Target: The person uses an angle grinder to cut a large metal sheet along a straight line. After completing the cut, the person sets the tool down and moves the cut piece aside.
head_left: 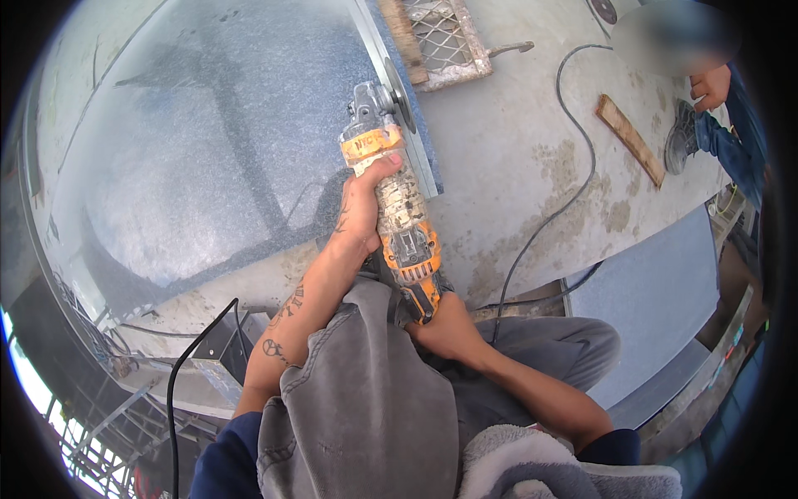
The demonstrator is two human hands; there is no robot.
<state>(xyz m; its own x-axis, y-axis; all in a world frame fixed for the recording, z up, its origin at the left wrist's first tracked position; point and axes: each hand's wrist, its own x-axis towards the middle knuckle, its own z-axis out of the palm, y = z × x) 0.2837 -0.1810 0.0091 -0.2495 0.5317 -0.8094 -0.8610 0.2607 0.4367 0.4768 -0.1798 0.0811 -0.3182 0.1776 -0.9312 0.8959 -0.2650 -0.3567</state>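
As left hand (362,201) and right hand (450,328) grip the grinder (403,205), its long axis points forward, slightly left.

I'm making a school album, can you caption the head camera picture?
Left hand and right hand hold an orange-trimmed grinder, its disc near the edge of a speckled slab.

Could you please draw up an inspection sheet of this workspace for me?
Surface: pale grey, concrete-like floor, darkly stained in patches.
Job's things: orange-and-grey angle grinder, spattered; its thin round disc is near the right edge of the speckled blue-grey slab, contact unclear.
Clutter: brown wooden plank; rectangular mesh-filled frame.
Hands: left hand grips the grinder's body; right hand its rear end.
Cables: thin black cable curves across the floor; thick black cable at lower left.
Surroundings: another person, upper right.
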